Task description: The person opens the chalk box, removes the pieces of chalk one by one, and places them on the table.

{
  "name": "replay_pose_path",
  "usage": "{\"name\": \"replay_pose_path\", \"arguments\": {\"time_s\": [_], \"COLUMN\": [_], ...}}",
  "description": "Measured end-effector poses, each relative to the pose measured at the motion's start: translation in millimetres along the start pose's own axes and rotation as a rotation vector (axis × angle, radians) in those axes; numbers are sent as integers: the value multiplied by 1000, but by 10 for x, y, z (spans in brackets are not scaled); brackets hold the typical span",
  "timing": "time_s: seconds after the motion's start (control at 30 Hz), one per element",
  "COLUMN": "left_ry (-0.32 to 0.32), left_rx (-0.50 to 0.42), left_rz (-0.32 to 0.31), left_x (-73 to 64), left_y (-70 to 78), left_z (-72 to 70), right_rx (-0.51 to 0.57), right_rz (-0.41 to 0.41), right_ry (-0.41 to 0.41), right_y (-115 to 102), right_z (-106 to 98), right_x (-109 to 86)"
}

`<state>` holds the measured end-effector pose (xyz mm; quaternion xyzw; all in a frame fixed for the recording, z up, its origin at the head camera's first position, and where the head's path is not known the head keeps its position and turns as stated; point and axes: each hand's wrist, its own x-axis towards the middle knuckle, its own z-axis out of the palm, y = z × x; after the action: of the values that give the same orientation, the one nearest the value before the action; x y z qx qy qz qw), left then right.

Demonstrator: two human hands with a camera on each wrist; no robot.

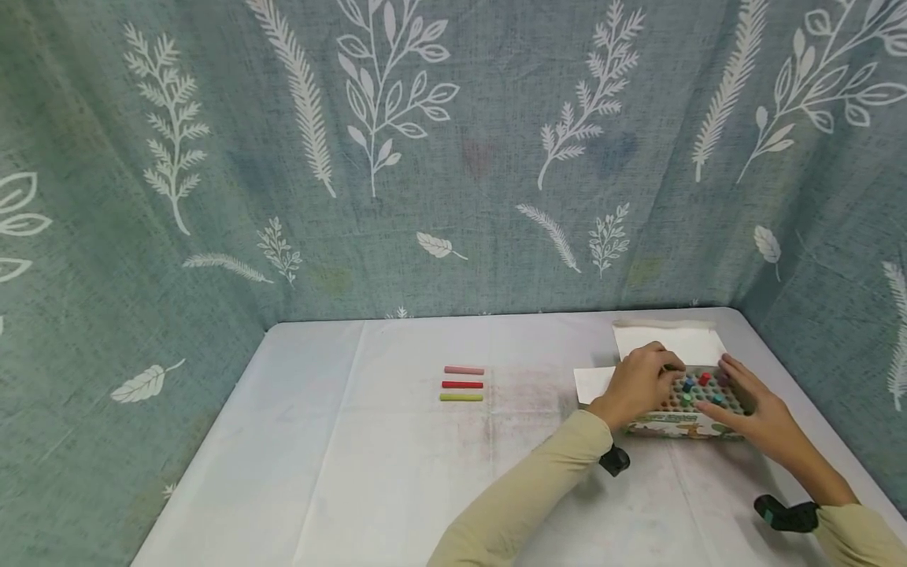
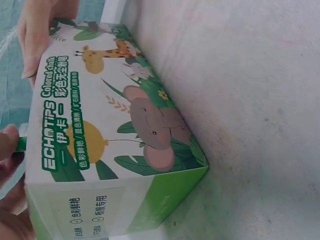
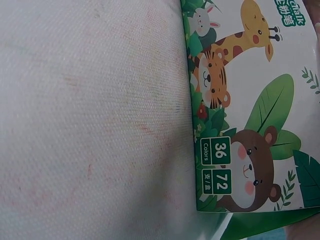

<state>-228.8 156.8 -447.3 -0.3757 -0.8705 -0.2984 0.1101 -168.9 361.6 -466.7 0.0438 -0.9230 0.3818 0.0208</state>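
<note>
A printed chalk box [image 1: 680,427] with animal drawings stands at the right of the table, its white lid [image 1: 673,342] folded back. Several chalk sticks, among them a red one [image 1: 705,379], poke up from the holed insert. Over the box's left part is my left hand [image 1: 641,379]; in the left wrist view its fingers pinch a green chalk [image 2: 21,144] at the top edge. My right hand [image 1: 761,409] grips the box's right end, thumb at the front and fingers towards the back. The right wrist view shows mostly the box front [image 3: 250,115].
Three chalk sticks lie in a row mid-table: pink [image 1: 464,370], red [image 1: 462,385] and yellow-green [image 1: 461,398]. A white flap [image 1: 594,383] sticks out left of the box. Chalk smudges mark the white cloth [image 1: 397,457]. A patterned curtain [image 1: 482,236] hangs behind.
</note>
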Motion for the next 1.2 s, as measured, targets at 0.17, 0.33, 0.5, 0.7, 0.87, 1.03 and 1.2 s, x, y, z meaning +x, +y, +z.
{"name": "replay_pose_path", "arguments": {"time_s": [0.17, 0.33, 0.5, 0.7, 0.87, 1.03, 1.2], "left_ry": [37, 40, 42, 67, 89, 115, 147], "left_rx": [-87, -133, -189, -228, -296, -375, -443], "left_rz": [6, 22, 25, 44, 11, -9, -40], "left_x": [21, 55, 60, 42, 20, -11, -68], "left_y": [25, 52, 40, -1, -22, -32, -52], "left_z": [-56, -170, -290, -379, -440, -494, -566], "right_rx": [-2, -9, -13, -27, -36, -42, -25], "right_rz": [-9, -10, -12, 5, 6, 18, 17], "right_ry": [3, 13, 15, 10, 12, 20, 20], "right_y": [4, 4, 5, 2, 1, -4, 2], "right_z": [2, 10, 8, 14, 8, 6, 20], "right_x": [1, 13, 14, 16, 29, 21, 19]}}
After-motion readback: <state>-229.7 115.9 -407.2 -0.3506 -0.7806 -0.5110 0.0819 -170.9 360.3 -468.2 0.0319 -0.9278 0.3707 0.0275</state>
